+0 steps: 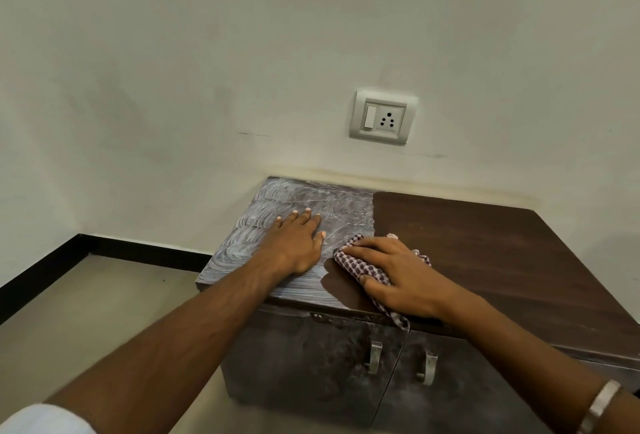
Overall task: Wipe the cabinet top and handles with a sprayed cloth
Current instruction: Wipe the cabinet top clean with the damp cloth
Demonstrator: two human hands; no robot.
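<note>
A low dark-brown cabinet stands against the wall; its top (485, 246) is clean brown on the right and covered with grey-white smeared streaks on the left. My left hand (298, 243) lies flat, fingers spread, on the streaked part. My right hand (398, 274) presses a red-and-white checked cloth (360, 267) onto the top near the front edge, at the border of the clean and streaked areas; a corner of the cloth hangs over the edge. Two metal handles (374, 357) (427, 368) sit on the dusty doors below.
A switch-and-socket plate (382, 118) is on the wall above the cabinet. Beige floor (104, 312) with a black skirting lies to the left. A bracelet (599, 406) circles my right wrist.
</note>
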